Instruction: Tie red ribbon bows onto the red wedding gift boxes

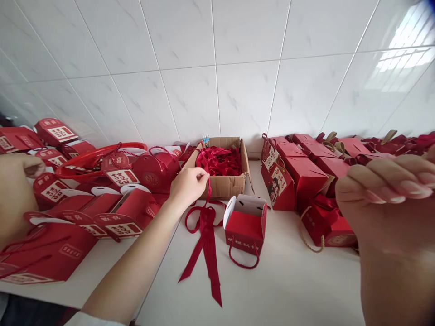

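Note:
My left hand (190, 186) reaches in from the lower left, thumb and forefinger pinched on one end of a dark red ribbon. Below it hangs the tied ribbon bow (206, 224), its two tails trailing over the white table. Close to the camera on the right, my right hand (387, 199) is raised with its fingers curled in; I see nothing in it. To the right of the bow sits a small red gift box (244, 231), its top open and a red rope handle drooping in front. Behind my left hand stands a cardboard box (227, 186) filled with red ribbons (219, 162).
Several red gift boxes (122, 217) with rope handles crowd the left, around an orange-red plastic basket rim (79, 163). Another person's hand (32, 167) seems to show at the left edge. Closed red boxes (309, 181) stand in rows at right, against the tiled wall (248, 99).

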A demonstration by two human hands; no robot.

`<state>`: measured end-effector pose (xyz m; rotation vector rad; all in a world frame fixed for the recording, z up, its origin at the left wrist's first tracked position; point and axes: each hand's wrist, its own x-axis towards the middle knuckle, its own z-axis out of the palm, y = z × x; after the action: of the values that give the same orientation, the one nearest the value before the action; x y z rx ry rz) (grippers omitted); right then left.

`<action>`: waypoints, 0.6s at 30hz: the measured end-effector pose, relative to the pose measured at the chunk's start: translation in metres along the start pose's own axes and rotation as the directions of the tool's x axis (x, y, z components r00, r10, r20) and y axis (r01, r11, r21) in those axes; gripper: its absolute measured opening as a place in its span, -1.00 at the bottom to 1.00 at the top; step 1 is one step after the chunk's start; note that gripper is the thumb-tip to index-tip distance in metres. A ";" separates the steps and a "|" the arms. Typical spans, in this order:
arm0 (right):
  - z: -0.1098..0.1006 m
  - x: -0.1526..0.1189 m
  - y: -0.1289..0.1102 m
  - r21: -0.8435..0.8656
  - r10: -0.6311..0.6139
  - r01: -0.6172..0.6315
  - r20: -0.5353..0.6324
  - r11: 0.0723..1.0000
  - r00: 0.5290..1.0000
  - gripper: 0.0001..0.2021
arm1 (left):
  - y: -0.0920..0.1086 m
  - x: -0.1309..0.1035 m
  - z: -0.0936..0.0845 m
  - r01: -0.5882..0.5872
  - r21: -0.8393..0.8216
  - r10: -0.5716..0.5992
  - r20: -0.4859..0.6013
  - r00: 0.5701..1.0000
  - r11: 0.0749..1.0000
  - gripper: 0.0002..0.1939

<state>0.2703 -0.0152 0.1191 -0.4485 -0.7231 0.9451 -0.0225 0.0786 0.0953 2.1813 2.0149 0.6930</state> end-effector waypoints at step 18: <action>0.011 -0.010 0.037 -0.460 0.345 -0.144 0.388 0.876 0.855 -0.70 | 0.015 -0.004 -0.012 -0.152 -0.308 0.249 0.303 0.920 0.939 -0.59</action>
<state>0.2375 -0.0037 0.0991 -0.7198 -1.3437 1.1649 -0.0132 0.0704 0.1107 2.1777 1.4439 0.5360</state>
